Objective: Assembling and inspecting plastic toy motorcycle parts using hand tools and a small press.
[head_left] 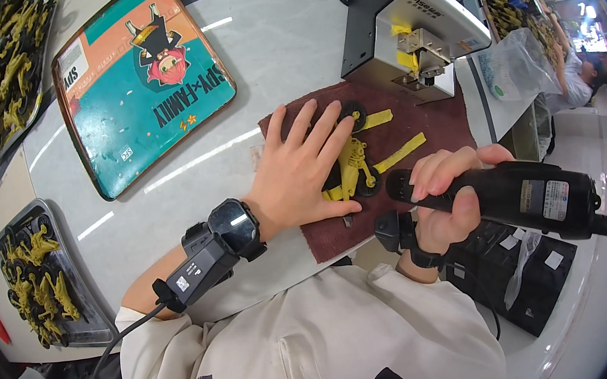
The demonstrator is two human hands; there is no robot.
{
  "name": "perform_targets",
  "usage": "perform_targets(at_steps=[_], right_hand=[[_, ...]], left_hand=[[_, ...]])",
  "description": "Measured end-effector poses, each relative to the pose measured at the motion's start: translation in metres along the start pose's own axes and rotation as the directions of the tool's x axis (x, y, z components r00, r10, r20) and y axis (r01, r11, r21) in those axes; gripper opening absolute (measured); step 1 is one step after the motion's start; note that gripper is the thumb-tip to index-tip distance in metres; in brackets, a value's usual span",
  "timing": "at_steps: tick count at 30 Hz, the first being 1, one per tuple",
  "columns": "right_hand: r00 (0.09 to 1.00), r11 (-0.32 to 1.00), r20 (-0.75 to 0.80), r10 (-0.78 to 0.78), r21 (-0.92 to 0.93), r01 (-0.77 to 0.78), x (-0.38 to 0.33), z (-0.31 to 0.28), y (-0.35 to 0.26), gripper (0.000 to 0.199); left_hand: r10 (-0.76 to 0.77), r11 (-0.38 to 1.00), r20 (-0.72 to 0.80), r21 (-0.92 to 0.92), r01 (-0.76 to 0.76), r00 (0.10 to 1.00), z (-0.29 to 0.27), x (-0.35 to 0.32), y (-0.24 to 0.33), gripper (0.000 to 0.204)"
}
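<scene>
My left hand (307, 155) lies flat with fingers spread on a dark red cloth (324, 236). Under and beside its fingers is a yellow and black toy motorcycle-like piece (352, 164) with black wheels, partly covered by the hand. Two flat yellow strips (401, 151) reach out to its right. My right hand (446, 191) is wrapped round a black corded handheld tool (502, 199), shaped like a hair clipper. The tool's front end points left, near the lower black wheel; whether they touch I cannot tell.
A grey bench machine (406, 40) with yellow material at its front stands behind the cloth. A printed metal tray lid (144, 95) lies at upper left. Similar yellow-black pieces fill a metal tray (81, 323) and a far-left tray. A black case (519, 277) sits low at right; a person is beyond.
</scene>
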State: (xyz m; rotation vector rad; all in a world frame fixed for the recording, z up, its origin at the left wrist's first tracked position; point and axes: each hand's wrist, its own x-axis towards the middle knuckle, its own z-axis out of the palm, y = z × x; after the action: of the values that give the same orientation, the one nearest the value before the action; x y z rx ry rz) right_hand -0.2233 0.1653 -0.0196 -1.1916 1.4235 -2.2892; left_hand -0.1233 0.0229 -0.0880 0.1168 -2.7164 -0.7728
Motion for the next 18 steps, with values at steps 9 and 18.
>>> perform_targets(at_steps=[9, 18], right_hand=[[0.973, 0.995, 0.221, 0.061, -0.085, -0.043, 0.020, -0.010, -0.002, 0.044], [0.911, 0.877, -0.164, -0.378, -0.379, 0.295, 0.126, 0.002, 0.006, 0.053]], left_hand=[[0.000, 1.000, 0.008, 0.003, 0.000, 1.000, -0.002, 0.001, -0.003, 0.095], [0.018, 0.999, 0.010, -0.041, -0.017, 1.000, -0.003, 0.000, -0.001, 0.094]])
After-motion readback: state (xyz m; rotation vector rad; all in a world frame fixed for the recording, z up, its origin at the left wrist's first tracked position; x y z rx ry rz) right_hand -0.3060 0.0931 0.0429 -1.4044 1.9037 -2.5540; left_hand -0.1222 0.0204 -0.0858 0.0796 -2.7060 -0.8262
